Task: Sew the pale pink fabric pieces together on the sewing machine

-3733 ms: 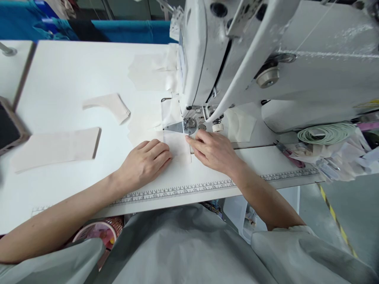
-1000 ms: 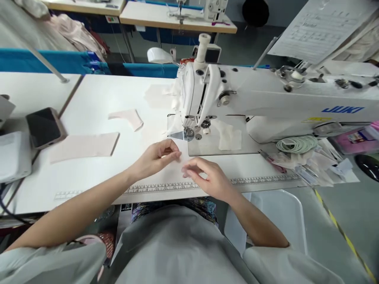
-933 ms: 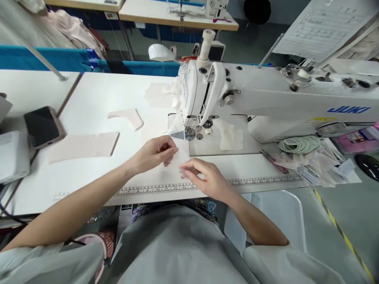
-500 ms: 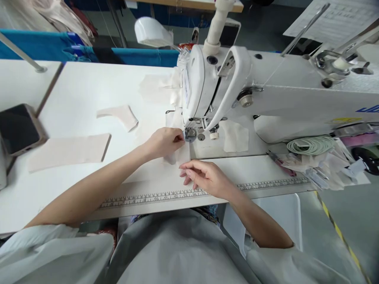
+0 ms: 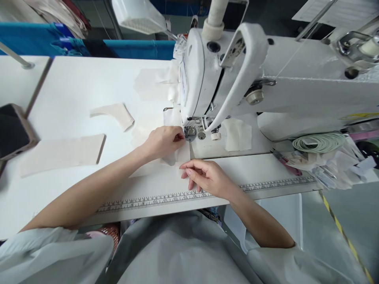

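Note:
Beside the presser foot (image 5: 190, 133) of a white sewing machine (image 5: 195, 75), my left hand (image 5: 164, 141) has its thumb and fingers pinched together. What is between the fingertips is hidden. Under this hand lies a pale, thin fabric piece (image 5: 184, 153), its near end showing between my two hands. My right hand (image 5: 205, 175) rests by that near end, fingers loosely bent and apart, with no object visible in them. A cream fabric piece (image 5: 238, 135) lies on the machine bed, right of the needle area.
On the left of the table are a curved fabric piece (image 5: 114, 114), a rectangular fabric stack (image 5: 63, 154) and a dark-topped box (image 5: 16, 130). A printed ruler (image 5: 166, 201) follows the front edge. At right lie snips (image 5: 286, 161), a green cord coil (image 5: 319, 142) and scraps (image 5: 334, 165).
The camera view has shifted a little closer to the machine. Both hands keep nearly the same places and shapes; the fabric under my left hand shows no clear movement.

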A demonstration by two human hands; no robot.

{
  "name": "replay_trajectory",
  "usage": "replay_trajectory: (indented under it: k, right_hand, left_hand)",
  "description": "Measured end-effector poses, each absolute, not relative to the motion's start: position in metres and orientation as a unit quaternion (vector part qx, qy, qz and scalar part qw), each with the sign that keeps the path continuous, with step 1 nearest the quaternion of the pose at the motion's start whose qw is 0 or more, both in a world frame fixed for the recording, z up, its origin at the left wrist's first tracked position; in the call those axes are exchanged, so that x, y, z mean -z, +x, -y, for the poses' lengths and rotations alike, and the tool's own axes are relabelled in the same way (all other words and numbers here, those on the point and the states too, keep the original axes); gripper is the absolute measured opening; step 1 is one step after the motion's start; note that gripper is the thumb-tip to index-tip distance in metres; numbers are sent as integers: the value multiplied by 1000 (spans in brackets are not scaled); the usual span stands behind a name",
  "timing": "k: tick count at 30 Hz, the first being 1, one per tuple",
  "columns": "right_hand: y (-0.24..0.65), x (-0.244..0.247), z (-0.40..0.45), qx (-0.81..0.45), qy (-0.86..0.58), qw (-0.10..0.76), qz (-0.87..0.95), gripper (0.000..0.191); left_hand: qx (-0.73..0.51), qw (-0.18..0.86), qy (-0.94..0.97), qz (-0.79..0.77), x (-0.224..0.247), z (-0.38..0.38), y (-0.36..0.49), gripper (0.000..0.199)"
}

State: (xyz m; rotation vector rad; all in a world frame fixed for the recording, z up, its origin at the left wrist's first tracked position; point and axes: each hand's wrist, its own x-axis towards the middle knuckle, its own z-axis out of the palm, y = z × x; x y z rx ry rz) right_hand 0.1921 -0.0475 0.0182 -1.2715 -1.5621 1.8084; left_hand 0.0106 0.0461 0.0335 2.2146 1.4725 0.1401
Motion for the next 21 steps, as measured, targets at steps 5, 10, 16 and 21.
replay_trajectory:
  k: [5,10,16,21]
  right_hand:
    - [192,-21,47,-650,-459,210,568,24]
    - [191,-24,46,-648,-459,201,574,24]
    - [197,-27,49,-550,-474,191,660,27]
    - [201,-31,49,-176,-520,154,822,35]
  left_hand:
    - [-50,235,808,-537,-33,-46,11,18]
    - [-53,231,812,-533,-33,-46,12,17]
    - [-51,225,813,-534,-33,-46,12,15]
    - [-50,222,814,-535,-33,-45,12,16]
